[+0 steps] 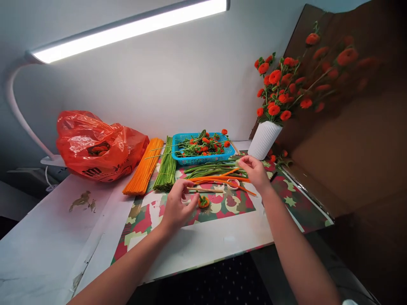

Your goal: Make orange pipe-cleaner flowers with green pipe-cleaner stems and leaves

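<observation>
My left hand point(180, 204) is over the front of the table, thumb and fingers apart. Just beyond its thumb tip is a small orange flower point(204, 202) with green at its top; I cannot tell whether the thumb touches it. Farther right, my right hand point(254, 170) has thumb and fingertips pinched together, and what they hold, if anything, is too small to make out. Between the hands are loose orange pipe cleaners point(219, 180), a thin wooden stick point(210, 190) and a roll of tape point(233, 184). Green pipe-cleaner stems point(211, 170) are behind them.
A blue basket point(206, 160) of orange flowers stands at the back. Left of it lie green point(165, 169) and orange point(144, 167) pipe-cleaner bundles and a red plastic bag point(101, 148). At right, a white vase point(265, 140) of orange flowers stands by cardboard point(356, 161). A lamp point(133, 30) hangs overhead.
</observation>
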`<action>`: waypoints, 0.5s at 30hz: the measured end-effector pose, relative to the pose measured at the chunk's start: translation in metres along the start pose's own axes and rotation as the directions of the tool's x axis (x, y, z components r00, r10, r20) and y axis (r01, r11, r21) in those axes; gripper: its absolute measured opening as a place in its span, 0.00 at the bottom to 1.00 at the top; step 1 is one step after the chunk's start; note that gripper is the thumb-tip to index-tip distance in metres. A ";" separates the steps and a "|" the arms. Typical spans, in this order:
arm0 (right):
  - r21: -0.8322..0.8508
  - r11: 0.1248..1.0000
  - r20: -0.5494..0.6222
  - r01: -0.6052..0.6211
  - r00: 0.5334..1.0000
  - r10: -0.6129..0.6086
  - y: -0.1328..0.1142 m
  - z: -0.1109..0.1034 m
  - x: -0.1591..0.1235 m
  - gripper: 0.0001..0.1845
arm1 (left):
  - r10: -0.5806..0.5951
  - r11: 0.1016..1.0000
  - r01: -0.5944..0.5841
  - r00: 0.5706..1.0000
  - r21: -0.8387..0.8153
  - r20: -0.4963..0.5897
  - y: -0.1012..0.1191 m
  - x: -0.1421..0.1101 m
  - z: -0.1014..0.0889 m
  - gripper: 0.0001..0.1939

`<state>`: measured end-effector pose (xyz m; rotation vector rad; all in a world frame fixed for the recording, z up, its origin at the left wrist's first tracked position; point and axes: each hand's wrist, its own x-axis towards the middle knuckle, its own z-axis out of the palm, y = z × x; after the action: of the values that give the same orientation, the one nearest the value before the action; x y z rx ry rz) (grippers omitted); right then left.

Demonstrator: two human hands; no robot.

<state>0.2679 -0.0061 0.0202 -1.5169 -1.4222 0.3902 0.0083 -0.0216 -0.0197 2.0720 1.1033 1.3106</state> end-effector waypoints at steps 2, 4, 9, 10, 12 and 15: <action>0.153 0.988 0.098 0.017 0.995 -0.033 -0.015 -0.012 -0.003 0.12 | 0.097 0.995 -0.096 0.993 0.020 -0.063 0.003 0.001 -0.003 0.08; 0.423 0.905 0.254 -0.044 0.965 -0.072 -0.032 -0.019 -0.008 0.11 | 0.178 0.984 -0.177 0.981 0.020 -0.074 0.007 0.000 -0.005 0.07; 0.600 0.757 0.483 -0.260 0.872 -0.083 -0.066 -0.022 -0.022 0.09 | 0.274 0.962 -0.274 0.962 -0.015 0.007 0.010 -0.002 -0.005 0.08; 0.595 0.755 0.510 -0.276 0.856 -0.089 -0.070 -0.022 -0.024 0.10 | 0.283 0.959 -0.283 0.959 -0.022 0.020 0.011 -0.002 -0.005 0.10; 0.574 0.766 0.559 -0.289 0.822 -0.109 -0.077 -0.021 -0.027 0.11 | 0.296 0.955 -0.295 0.954 -0.043 0.037 0.012 -0.001 -0.006 0.16; 0.522 0.796 0.633 -0.307 0.765 -0.120 -0.089 -0.019 -0.030 0.13 | 0.300 0.948 -0.288 0.951 -0.135 0.076 0.018 0.001 -0.005 0.26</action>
<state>0.2238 -0.0563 0.0894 -0.9373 -1.5038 1.4120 0.0108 -0.0313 -0.0043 2.2425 0.6713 1.3589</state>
